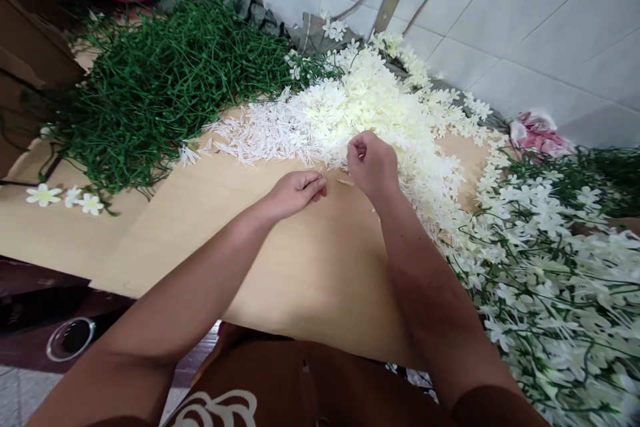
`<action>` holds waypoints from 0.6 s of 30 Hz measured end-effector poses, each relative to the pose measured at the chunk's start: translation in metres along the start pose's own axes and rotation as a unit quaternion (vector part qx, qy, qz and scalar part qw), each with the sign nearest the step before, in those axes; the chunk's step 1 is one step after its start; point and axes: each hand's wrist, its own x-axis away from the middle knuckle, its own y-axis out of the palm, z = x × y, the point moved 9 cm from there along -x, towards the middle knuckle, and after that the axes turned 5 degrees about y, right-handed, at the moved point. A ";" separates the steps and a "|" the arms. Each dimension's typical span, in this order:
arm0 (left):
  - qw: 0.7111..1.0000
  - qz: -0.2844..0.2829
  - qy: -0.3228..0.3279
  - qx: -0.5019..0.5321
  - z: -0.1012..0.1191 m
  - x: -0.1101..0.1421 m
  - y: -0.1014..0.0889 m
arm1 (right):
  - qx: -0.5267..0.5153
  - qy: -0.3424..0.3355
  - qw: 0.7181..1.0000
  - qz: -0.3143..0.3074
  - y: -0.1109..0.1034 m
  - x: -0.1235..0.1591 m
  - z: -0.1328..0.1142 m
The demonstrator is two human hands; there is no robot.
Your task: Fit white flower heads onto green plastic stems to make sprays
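My left hand (300, 192) is closed in a pinch above the bare cardboard. A thin pale tip shows by its fingertips, too small to name. Just to the right, my right hand (374, 165) is curled with thumb and fingers together at the near edge of the flower pile; whatever it holds is hidden. Behind both hands lie a heap of loose white artificial stamens (283, 125) and a larger heap of cream-white artificial flower heads (373, 90). A small pale piece (345, 181) rests on the cardboard between my hands.
Green plastic stems (175, 73) are heaped at the left beside a cardboard box (35, 60). Assembled white flowers on stems (555, 293) crowd the right side. Several finished blooms (44, 195) lie at the left. A tiled wall (480, 7) closes off the back of the cardboard-covered table (295, 273).
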 end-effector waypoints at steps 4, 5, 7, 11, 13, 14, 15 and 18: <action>0.999 0.031 -0.006 0.011 0.000 -0.001 -0.006 | -0.167 0.022 0.985 -0.028 0.000 -0.001 0.003; 0.999 0.039 -0.006 0.015 0.000 -0.001 -0.007 | -0.205 0.032 0.977 -0.042 0.003 0.000 0.005; 0.999 0.047 -0.005 0.019 0.001 0.000 -0.009 | -0.262 0.055 0.961 -0.071 0.011 0.002 0.009; 0.999 0.051 -0.002 0.020 0.003 0.000 -0.010 | -0.316 0.103 0.936 -0.117 0.024 0.007 0.017; 0.998 0.054 0.004 0.017 0.005 0.000 -0.011 | -0.321 0.129 0.930 -0.125 0.027 0.008 0.021; 0.998 0.056 0.008 0.018 0.006 0.000 -0.011 | -0.317 0.139 0.930 -0.124 0.027 0.009 0.023; 0.998 0.058 0.010 0.019 0.007 0.000 -0.011 | -0.306 0.144 0.933 -0.120 0.026 0.009 0.025; 0.998 0.062 0.010 0.025 0.006 0.000 -0.011 | -0.250 0.114 0.958 -0.083 0.016 0.006 0.027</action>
